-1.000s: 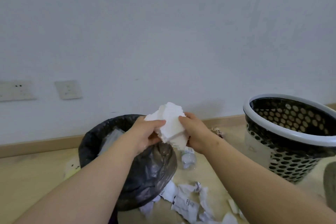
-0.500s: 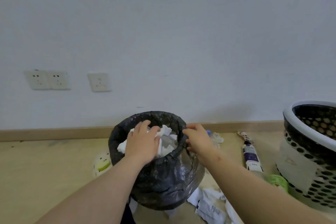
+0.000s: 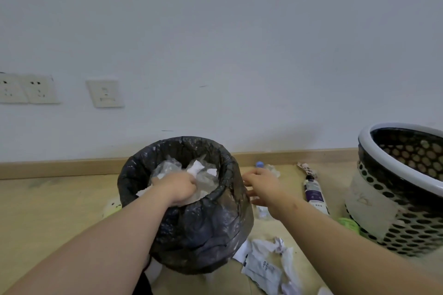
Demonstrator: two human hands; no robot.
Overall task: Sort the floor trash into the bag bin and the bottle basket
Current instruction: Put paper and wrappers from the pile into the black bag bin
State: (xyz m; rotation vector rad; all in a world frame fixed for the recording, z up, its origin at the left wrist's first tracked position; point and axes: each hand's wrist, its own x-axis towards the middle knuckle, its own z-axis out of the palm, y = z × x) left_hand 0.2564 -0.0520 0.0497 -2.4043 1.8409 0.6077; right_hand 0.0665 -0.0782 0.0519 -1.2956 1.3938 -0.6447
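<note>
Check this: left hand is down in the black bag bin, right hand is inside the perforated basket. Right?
Not quite. The head view shows the left hand down in the black bag bin, but the right hand is outside the perforated basket, open beside the bin's rim.

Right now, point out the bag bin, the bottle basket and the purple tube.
bag bin (image 3: 206, 230): head view, front wall of the black liner.
bottle basket (image 3: 407, 232): head view, perforated side wall.
purple tube (image 3: 312, 193): head view, purple label band.
</note>
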